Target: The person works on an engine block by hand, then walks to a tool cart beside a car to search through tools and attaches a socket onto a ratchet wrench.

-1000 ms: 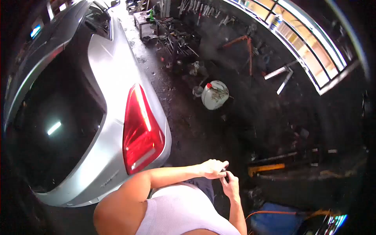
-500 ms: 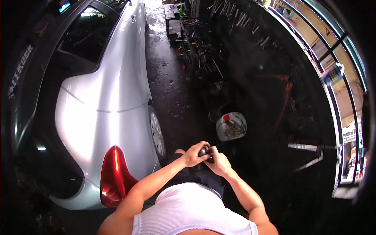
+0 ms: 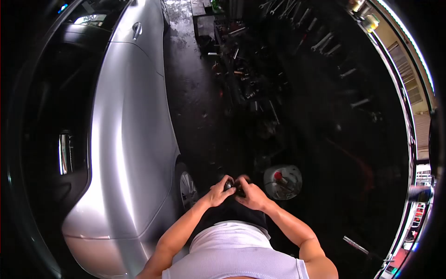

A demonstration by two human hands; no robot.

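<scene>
My left hand (image 3: 217, 192) is closed around a small, dark, shiny rounded part (image 3: 228, 185), held in front of my waist. Close beside it, my right hand (image 3: 253, 196) has its fingers curled on another dark piece (image 3: 239, 188), whose kind I cannot make out. A narrow gap shows between the two pieces. Just past my right hand stands a pale, roundish container (image 3: 284, 194) with a red-topped item (image 3: 278, 176) and other small things in it.
A silver car (image 3: 134, 139) stands along my left, its wheel (image 3: 187, 189) near my left forearm. Ahead is a cluttered workbench (image 3: 204, 28) with loose tools. Several wrenches (image 3: 320, 42) hang on the dark right side, and a bright window frame (image 3: 409, 121) curves beyond.
My hands have drawn slightly apart, and the dark pieces now show separately. My view has shifted forward along the car; the red tail light is out of sight.
</scene>
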